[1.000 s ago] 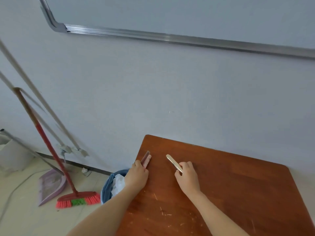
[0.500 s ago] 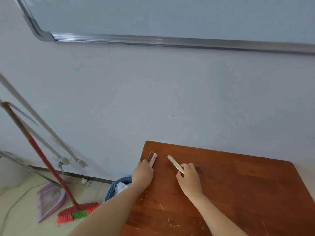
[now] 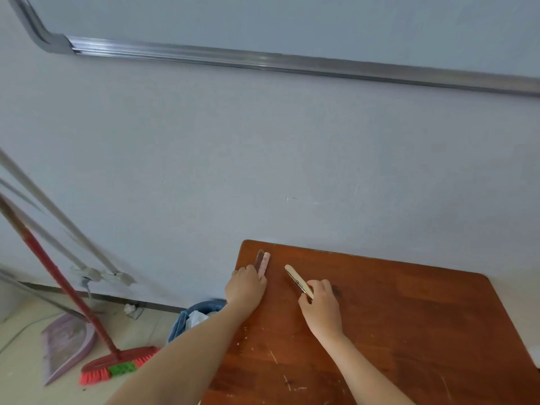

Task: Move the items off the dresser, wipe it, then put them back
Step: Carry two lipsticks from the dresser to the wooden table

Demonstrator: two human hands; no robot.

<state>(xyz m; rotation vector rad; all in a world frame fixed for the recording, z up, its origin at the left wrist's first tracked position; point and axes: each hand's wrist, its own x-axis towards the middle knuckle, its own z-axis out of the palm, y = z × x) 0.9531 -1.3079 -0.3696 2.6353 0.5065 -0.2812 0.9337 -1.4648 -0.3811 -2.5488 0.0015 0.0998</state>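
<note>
Two lots of small items at the upper left corner of the surface [image 3: 409,331], each in a hand.
Paired sticks [image 3: 263,263], one dark and one pink, are gripped at their near ends by the left hand [image 3: 245,287], close to the edge. A cream stick [image 3: 295,277] is pinched by the right hand [image 3: 320,305]. A leftward nudge could tip the pair into the bin [image 3: 198,312] below.

Reaching forward knuckles-up, the left hand [image 3: 246,288] grips two slim sticks [image 3: 263,262] and the right hand [image 3: 322,306] pinches a cream stick [image 3: 294,276].
</note>
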